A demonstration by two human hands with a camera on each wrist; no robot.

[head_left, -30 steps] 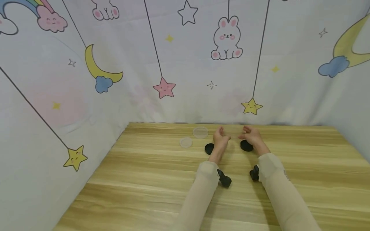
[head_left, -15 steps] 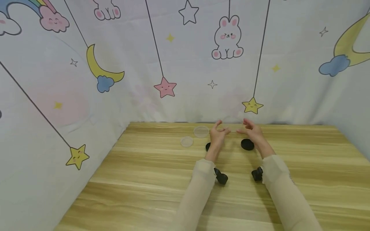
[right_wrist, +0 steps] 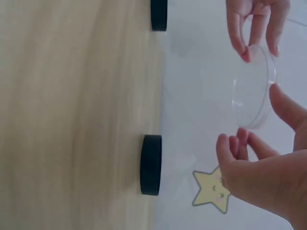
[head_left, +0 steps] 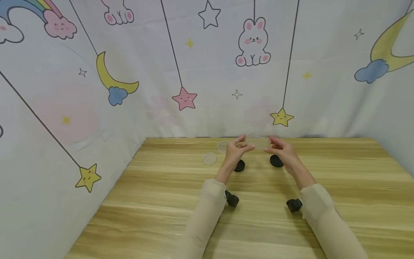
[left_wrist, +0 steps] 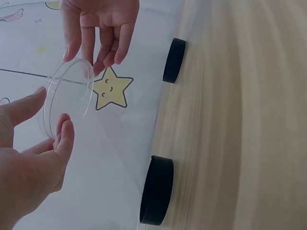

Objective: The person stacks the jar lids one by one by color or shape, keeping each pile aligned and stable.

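Hands [head_left: 235,153] pinch clear dish [left_wrist: 68,99] from both sides, higher than one second ago.

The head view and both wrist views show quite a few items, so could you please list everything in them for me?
Wood-grain table: one, yellowish brown, below everything.
Backdrop: one, white, around the table, printed with rabbits, stars, moons, clouds and a rainbow.
Round dish: one, clear, held off the table.
Thin round pieces: two, clear, on the table's far half.
Shallow discs: two, black, right of the thin round pieces.
Wrist cameras: two, black, one per wrist.
Sleeves: two, beige, on the forearms.
Left hand: one, bare, gripping the round dish's left side.
Right hand: one, bare, gripping its right side.
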